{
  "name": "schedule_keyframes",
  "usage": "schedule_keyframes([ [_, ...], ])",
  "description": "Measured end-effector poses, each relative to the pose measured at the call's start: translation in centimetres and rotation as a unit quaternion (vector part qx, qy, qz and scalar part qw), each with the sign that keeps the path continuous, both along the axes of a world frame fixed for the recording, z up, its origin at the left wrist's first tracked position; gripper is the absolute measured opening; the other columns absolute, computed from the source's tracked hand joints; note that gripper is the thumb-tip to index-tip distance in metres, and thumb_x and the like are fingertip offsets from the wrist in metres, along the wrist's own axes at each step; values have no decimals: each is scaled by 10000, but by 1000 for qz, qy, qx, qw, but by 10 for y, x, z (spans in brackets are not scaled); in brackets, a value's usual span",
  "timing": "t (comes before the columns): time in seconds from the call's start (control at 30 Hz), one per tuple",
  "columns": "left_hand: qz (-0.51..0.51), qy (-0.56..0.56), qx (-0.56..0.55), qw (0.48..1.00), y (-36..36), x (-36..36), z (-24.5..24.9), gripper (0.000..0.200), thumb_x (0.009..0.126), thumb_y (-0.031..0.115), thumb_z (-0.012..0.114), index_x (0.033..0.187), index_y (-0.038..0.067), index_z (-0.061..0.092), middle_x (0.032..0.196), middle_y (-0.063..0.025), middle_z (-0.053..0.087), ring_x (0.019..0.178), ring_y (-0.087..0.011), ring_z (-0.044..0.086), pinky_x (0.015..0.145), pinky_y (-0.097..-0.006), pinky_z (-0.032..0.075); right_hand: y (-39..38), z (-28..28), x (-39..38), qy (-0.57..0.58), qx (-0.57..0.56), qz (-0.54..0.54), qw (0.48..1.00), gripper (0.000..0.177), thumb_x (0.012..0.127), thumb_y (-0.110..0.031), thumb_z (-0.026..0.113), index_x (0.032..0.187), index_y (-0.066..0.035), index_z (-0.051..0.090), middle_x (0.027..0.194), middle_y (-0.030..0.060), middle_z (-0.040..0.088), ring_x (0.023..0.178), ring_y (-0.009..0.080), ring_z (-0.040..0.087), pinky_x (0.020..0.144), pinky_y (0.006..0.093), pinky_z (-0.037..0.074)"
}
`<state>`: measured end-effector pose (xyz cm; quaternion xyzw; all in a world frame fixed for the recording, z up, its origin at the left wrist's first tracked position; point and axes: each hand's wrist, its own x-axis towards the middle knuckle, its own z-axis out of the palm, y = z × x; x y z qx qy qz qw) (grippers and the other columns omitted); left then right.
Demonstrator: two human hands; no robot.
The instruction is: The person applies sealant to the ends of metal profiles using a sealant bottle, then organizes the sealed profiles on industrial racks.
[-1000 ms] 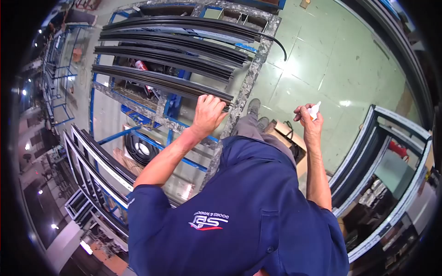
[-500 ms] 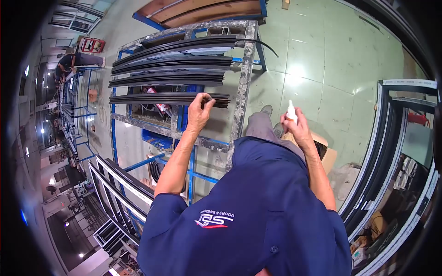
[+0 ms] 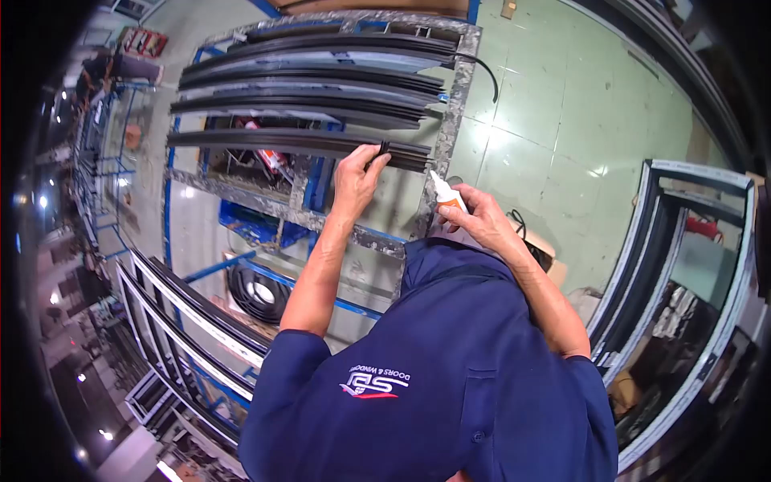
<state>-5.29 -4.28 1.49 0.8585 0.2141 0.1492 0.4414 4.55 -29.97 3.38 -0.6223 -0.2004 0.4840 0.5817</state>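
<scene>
Between its thumb and fingers my left hand [image 3: 358,178] pinches a small black piece [image 3: 385,148] at the right part of the nearest bundle of black strips [image 3: 281,143]. My right hand [image 3: 482,215] is wrapped round a small white bottle [image 3: 448,195] with an orange label, its nozzle tilted up and left toward the strip ends. The bottle and the strips look slightly apart. More black strip bundles [image 3: 313,78] lie farther up across the worn metal frame table [image 3: 454,112].
Black framed panels [image 3: 642,241] stand at the right, others [image 3: 193,305] at the lower left. A black coil [image 3: 257,293] is under the table and an open cardboard box [image 3: 546,245] beyond my right forearm. A blurred person [image 3: 120,68] is at the upper left.
My right hand has brought the bottle left, close to the strip ends, and tipped it. My left hand has moved slightly up and right in view, and the black piece now shows. The view has shifted.
</scene>
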Motion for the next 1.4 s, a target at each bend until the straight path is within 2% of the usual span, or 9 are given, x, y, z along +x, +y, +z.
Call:
schedule_keyframes([
  [0.07,-1,43,-90,995,9,1,4,247,931,198,697,1069,-5,725,859,-131,674,724,-269,644,673,-350,484,20,7,-4,-7,-44,23,999,397,978,-314,665,1204,9,618,936,66,699,811,130,681,665,291,552],
  [0.17,-54,14,-69,996,20,3,-11,219,957,143,672,1093,-25,710,757,-41,576,655,-107,543,595,-293,430,55,33,-6,-54,-98,36,993,380,991,-383,619,1047,-8,628,785,39,662,639,108,639,537,278,495],
  [0.27,-55,42,-43,997,26,6,-11,290,939,180,661,1150,-13,705,852,-115,662,724,-205,642,665,-340,483,80,34,-6,-71,-122,12,990,392,984,-403,621,896,-22,599,666,23,609,491,100,561,448,279,432],
  [0.33,-51,67,-31,996,29,7,-3,328,916,206,659,1171,5,706,951,-167,711,803,-293,691,730,-376,512,88,31,-3,-87,-138,4,987,402,982,-403,623,867,-19,598,651,23,601,491,100,556,445,279,427],
  [0.4,-65,87,-50,993,34,8,0,316,915,209,659,1158,14,715,946,-167,717,804,-301,694,734,-377,515,93,27,0,-113,-155,-10,981,412,975,-402,632,829,-18,597,628,22,592,475,100,540,434,282,414],
  [0.87,-84,74,5,994,31,8,-7,280,869,209,651,1088,69,754,960,-123,734,874,-343,706,767,-404,542,108,42,6,-79,-223,29,971,395,950,-379,651,796,-18,606,608,32,573,446,101,497,421,295,370],
  [1.17,-64,23,-11,998,33,4,-14,293,805,203,725,1049,42,738,868,-121,730,677,-257,660,681,-383,528,105,43,11,-54,-241,9,969,382,945,-378,649,820,-18,629,615,23,574,430,80,458,412,271,334],
  [1.27,-59,84,-30,994,32,4,7,224,803,184,705,975,42,728,888,-140,725,839,-349,695,769,-446,540,103,45,15,-55,-235,-3,970,376,955,-375,644,824,-23,624,599,10,565,409,58,421,401,255,299],
  [1.4,-51,50,-9,997,28,4,-4,238,795,189,721,985,46,730,866,-121,722,758,-318,674,709,-419,525,102,46,17,-58,-252,-2,966,372,956,-372,641,834,-21,629,597,10,562,410,58,425,401,253,305],
])
